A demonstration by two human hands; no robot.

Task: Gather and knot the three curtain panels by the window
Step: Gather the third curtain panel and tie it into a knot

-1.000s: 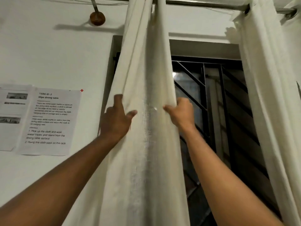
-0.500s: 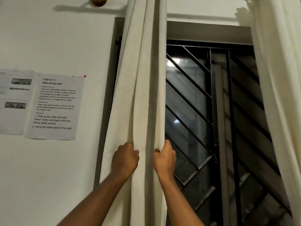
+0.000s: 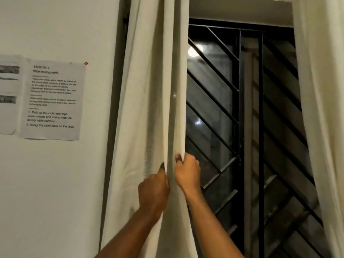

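Well left of the left hand (image 3: 154, 189), printed sheets (image 3: 50, 100) are seen taped to the wall (image 3: 55, 192); they play no part in the step. The left hand is closed around the left side of the gathered curtain panel (image 3: 158, 90), thumb pressed into the folds. Just beside it, with only a ridge of cloth between, the right hand (image 3: 188, 173) is clenched on the panel's right edge, fingers curled behind the fabric. The step in hand is judged to be the gathering of this panel into a rope before knotting. It is done well if all loose folds are swept inward and the bundle is kept tight between both hands. Right of the right hand the window grille (image 3: 242, 108) is exposed, and further right another panel (image 3: 320, 108) hangs ungathered.
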